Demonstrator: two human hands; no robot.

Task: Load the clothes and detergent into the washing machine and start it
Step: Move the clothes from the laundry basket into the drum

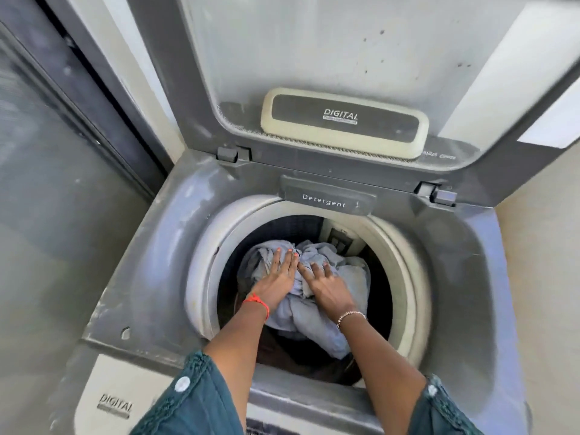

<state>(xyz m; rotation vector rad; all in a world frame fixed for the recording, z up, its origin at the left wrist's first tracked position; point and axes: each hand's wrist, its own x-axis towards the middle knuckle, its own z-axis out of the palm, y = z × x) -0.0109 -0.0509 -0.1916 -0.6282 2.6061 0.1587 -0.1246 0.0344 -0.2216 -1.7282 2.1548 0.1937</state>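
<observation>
Two hands, the left hand (277,279) flat with fingers together and the right hand (328,285) spread, press pale blue clothes (353,277) into the drum (201,277) at frame centre, so loading seems underway and detergent likely goes next into the shut Detergent drawer (326,200) above, on the dusty grey washing machine (150,262) with its lid (345,42) raised, a glass door (47,215) at left.

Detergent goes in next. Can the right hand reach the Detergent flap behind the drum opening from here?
Probably yes. The right hand rests on the grey clothes in the drum, gripping nothing; the Detergent flap sits just beyond its rim, the lid is raised, and nothing lies between.
</observation>
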